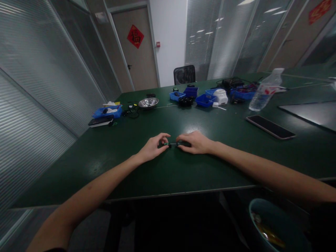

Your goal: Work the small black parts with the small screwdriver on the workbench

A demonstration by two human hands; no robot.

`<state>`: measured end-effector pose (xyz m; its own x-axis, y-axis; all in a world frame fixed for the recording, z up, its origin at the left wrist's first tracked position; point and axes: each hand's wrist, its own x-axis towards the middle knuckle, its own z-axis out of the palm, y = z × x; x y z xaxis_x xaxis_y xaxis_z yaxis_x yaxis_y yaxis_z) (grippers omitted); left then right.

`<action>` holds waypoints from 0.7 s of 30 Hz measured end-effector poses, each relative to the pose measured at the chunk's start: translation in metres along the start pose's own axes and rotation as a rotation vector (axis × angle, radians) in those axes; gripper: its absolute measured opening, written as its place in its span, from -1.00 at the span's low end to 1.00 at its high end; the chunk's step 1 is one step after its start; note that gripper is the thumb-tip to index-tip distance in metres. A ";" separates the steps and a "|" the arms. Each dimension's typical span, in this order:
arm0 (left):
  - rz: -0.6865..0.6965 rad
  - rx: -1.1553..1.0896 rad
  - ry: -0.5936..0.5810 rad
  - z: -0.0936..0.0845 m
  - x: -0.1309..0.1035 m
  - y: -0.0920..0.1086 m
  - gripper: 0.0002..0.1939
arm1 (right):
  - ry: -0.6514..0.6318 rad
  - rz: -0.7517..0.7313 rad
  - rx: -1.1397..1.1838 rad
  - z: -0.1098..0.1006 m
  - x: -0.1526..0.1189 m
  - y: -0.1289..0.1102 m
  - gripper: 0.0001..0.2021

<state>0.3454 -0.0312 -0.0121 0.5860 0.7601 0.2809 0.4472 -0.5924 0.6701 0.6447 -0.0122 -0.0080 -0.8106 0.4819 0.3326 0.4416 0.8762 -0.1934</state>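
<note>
Well left of the phone [270,126], the person's left hand [151,148] has its grip closed on a small dark part [166,144], which lies at the fingertips on the phone's side. Between it and the phone, the right hand [197,142] is clasped round a tool [184,144], its thin shaft jutting from the grip, away from the phone. Fingers partly cover the part, and its kind and any contact with the shaft cannot be made out; the palm hides some handle. The left index finger stretches phoneward; the right hand lies back-up, its forearm passing below the phone.
</note>
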 end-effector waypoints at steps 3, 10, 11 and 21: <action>0.015 -0.001 0.000 0.001 -0.001 -0.001 -0.55 | -0.008 -0.009 -0.006 0.000 0.000 0.000 -0.66; 0.017 0.015 -0.010 0.001 -0.001 -0.001 -0.55 | -0.002 -0.030 -0.010 0.001 0.001 -0.004 -0.63; 0.021 0.013 -0.015 0.001 0.000 0.000 -0.54 | 0.002 -0.035 -0.012 0.002 0.002 -0.006 -0.62; 0.061 0.061 0.004 0.001 -0.001 0.001 -0.50 | 0.125 -0.001 0.064 0.008 0.009 -0.026 -0.66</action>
<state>0.3462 -0.0335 -0.0126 0.6107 0.7233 0.3223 0.4514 -0.6524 0.6088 0.6224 -0.0307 -0.0073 -0.7551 0.4824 0.4440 0.4124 0.8759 -0.2504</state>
